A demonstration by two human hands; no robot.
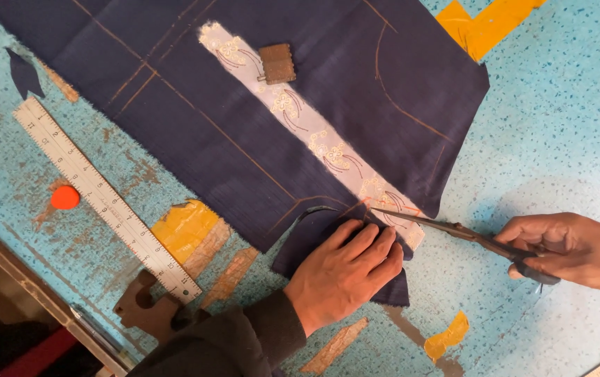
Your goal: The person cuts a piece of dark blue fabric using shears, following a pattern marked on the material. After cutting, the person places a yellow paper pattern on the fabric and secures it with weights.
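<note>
A: Scissors (453, 230) in the right hand (568, 248), fingers curled closed through the handles, blades pointing at the navy fabric's (244, 126) lower edge.

B: And the left hand (345, 269)?

A: Flat and open, fingers together, pressing a folded flap of that navy fabric, just beside the blade tips.

B: What lies on the fabric?

A: A pale floral strip (307, 132) runs diagonally across it, with a small brown block (277, 63) resting near the strip's upper end. Chalk lines cross the cloth.

B: Beside the fabric?

A: A steel ruler (104, 199) to its left on the worn turquoise table (565, 119), and an orange disc (65, 197) left of the ruler.
</note>
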